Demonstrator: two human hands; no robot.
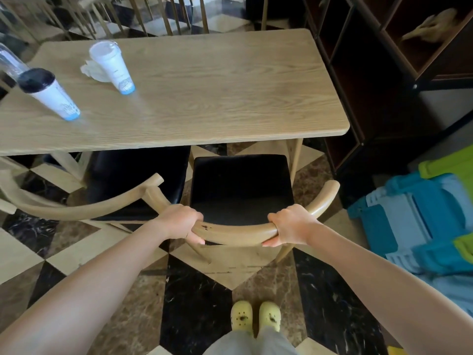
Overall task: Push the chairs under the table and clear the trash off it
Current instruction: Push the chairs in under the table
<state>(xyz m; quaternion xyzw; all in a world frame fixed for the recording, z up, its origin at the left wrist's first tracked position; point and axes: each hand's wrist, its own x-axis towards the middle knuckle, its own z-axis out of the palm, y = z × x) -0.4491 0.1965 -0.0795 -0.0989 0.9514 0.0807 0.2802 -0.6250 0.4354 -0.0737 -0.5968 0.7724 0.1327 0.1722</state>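
A wooden chair (242, 185) with a black seat stands at the near right end of the light wood table (217, 85), its seat just outside the table's edge. My left hand (179, 222) and my right hand (291, 225) both grip its curved backrest. A second chair (135, 175) stands to its left, its seat partly under the table. On the table's left part stand a white cup with a black lid (50, 94) and a white cup with a clear lid (114, 66), with a crumpled napkin (92, 70) behind the latter.
A dark shelving unit (371, 73) stands close to the table's right end. Blue and green plastic panels (425, 221) lie on the floor at the right. More wooden chairs (166, 14) stand beyond the table. A clear bottle (10, 62) shows at the left edge.
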